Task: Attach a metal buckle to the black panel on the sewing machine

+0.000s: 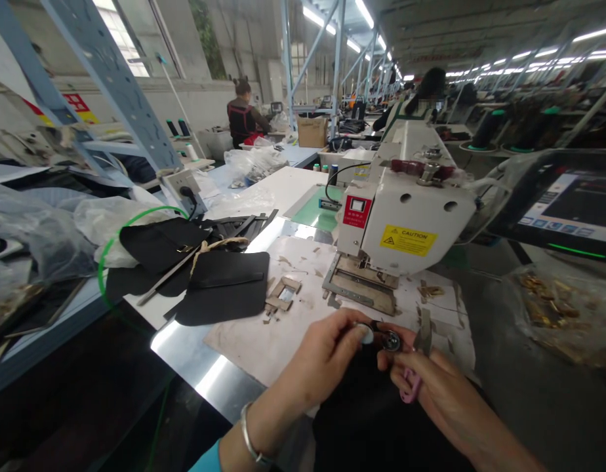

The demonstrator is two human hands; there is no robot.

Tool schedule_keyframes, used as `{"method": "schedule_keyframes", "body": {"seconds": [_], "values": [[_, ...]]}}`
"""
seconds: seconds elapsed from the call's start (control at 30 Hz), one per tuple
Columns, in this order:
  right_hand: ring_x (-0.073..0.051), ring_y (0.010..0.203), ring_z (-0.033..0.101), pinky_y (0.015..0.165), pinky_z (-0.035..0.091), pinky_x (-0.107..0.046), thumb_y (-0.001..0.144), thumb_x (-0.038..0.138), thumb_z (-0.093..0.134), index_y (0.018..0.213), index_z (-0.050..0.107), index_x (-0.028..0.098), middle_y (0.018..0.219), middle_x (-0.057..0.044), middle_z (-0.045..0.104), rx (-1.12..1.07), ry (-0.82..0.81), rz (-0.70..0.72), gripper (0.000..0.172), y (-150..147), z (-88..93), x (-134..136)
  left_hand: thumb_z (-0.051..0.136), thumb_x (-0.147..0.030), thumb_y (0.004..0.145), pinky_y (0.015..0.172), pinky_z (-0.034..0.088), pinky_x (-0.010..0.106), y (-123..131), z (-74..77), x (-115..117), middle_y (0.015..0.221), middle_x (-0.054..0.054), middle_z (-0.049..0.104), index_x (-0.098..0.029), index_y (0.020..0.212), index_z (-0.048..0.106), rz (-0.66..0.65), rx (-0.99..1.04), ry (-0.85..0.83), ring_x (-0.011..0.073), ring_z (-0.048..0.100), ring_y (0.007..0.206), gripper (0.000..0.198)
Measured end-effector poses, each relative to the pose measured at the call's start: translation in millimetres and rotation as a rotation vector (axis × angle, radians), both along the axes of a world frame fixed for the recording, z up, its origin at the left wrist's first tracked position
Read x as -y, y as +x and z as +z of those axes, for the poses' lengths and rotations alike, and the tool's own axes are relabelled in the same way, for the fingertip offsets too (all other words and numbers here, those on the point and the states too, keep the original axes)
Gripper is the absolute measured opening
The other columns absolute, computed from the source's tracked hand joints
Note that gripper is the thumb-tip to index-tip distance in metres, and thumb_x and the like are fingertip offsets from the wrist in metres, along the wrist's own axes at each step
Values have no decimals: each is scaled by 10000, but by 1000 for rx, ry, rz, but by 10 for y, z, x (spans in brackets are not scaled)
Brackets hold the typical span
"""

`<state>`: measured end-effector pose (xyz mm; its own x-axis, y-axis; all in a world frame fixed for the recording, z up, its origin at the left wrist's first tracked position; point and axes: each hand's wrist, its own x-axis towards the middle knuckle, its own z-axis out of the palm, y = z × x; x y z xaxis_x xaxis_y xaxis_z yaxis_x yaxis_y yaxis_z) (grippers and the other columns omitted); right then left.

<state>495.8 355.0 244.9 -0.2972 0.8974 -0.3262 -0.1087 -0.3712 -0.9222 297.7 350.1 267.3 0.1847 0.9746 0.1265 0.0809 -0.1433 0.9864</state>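
Observation:
My left hand (327, 357) is closed in a pinch on a small round dark metal fitting (390, 340) at the top edge of a black piece of material (366, 413) lying in front of me. My right hand (431, 383) is closed too; its fingers touch the same fitting and grip small pink-handled snips (414, 373), blade pointing up. Both hands are just in front of the white sewing machine (406, 216) and its metal clamp plate (359, 288).
Black cut pieces (224, 285) and straps lie left on the worktable (263, 341). A touchscreen panel (563, 210) stands right, with a bag of gold hardware (559, 314) below it. Plastic bags pile at far left. Other workers sit farther back.

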Motion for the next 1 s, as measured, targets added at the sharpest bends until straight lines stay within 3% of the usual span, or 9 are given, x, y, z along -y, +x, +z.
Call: {"method": "schedule_keyframes", "body": {"seconds": [0.1,0.23,0.5,0.63,0.87,1.0], "values": [[-123,586,392,529,346,-270,882,368,548,1292,525,166,772,-13,542,53,75,38,457,-7,9,40,461,-244,972,794,451,272,197,-31,47,911,36,677,-196,1070,589,-109,-199,46,165,617,849,168],[-124,591,353,546,340,-273,883,386,541,1272,545,176,691,27,424,63,144,75,442,19,-14,52,547,-228,905,717,448,294,302,-118,19,936,47,677,-206,1082,509,-65,-341,-8,207,635,842,182],[-96,574,371,520,308,-266,909,499,593,1191,566,211,858,-21,562,104,174,40,404,14,-130,-35,672,-374,839,563,382,236,339,-299,-39,698,-25,616,-216,870,513,66,-196,-113,138,546,624,226],[-102,566,387,509,307,-260,884,524,620,1143,586,215,751,6,514,60,158,-7,405,-4,-125,-28,681,-351,838,569,398,221,321,-289,-45,694,-27,632,-207,859,545,41,-132,-128,125,554,622,199],[-97,583,396,521,340,-253,927,472,592,1236,546,239,797,6,535,136,214,49,390,67,-192,-57,751,-263,779,609,380,230,334,-247,-86,675,-31,619,-185,717,596,137,-352,39,123,547,641,185],[-109,572,429,481,321,-236,863,501,665,1115,609,190,688,-2,536,84,110,-58,404,20,-149,-60,745,-305,791,623,398,233,327,-239,-99,692,-21,635,-187,712,611,107,-342,52,134,563,662,196]]}}
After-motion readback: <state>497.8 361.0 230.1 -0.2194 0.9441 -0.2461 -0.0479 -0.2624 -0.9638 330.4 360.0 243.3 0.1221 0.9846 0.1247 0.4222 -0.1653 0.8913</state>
